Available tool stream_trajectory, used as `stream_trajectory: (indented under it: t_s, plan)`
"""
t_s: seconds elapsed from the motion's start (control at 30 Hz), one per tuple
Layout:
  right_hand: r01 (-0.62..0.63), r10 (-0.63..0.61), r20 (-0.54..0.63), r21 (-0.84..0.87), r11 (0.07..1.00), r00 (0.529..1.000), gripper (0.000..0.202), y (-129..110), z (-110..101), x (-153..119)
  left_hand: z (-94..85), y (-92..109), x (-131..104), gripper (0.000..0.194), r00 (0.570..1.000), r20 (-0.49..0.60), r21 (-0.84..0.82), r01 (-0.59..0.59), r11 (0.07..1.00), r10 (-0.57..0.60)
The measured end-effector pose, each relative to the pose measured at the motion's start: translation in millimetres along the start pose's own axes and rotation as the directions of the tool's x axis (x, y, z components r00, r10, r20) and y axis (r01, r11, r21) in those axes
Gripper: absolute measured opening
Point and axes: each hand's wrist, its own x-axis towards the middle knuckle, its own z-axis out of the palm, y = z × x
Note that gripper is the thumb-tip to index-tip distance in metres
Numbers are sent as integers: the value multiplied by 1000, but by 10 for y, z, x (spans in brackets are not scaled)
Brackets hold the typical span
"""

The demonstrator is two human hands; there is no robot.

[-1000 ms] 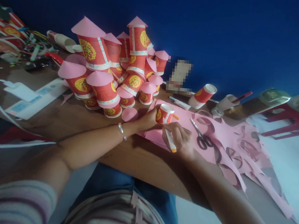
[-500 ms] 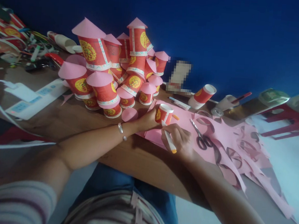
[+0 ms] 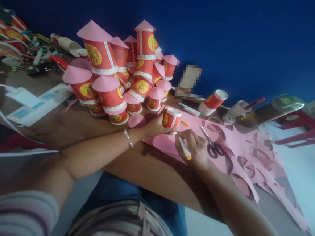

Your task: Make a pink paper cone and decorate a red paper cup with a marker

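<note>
My left hand is closed around a red paper cup with a white rim and a yellow emblem, held above pink paper. In my right hand is a white marker with an orange end, its tip at the lower edge of the cup. Whether tip and cup touch, I cannot tell. An orange marker cap lies just behind the cup. Right of my right hand rest dark-handled scissors on the pink paper sheets. A pink paper disc lies left of the cup.
Several red cups with pink cone tops stand stacked at the back left. A white power strip with a plugged-in cable is at the left. Cut pink scraps spread to the right. Another red cup stands near the blue wall.
My right hand and the marker have shifted slightly right. The marker tip has gone from the cup's side to near its lower edge, and the cup has turned a little in my left hand.
</note>
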Motion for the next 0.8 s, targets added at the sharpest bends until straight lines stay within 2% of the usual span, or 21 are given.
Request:
stream_trajectory:
  t_s: [0.2, 0.33, 0.5, 0.8]
  plan:
    - [-8, 8, 0, -14, 1000, 1000, 12, 7, -7, 14, -10, -69, 13, 59, 1000, 6, -6, 3, 1000, -3]
    - [2, -2, -7, -26, 1000, 1000, 14, 21, -5, 26, -5, -44, 7, 62, 1000, 5, -36, 23, 999, -23]
    - [5, -5, -18, -7, 1000, 1000, 17, 39, -7, 34, -8, -19, -2, 58, 998, 40, -92, 61, 994, -57]
    - [13, -12, -50, 26, 1000, 999, 21, 50, -37, 56, -38, -36, 9, 44, 993, 115, -159, 48, 986, -30]
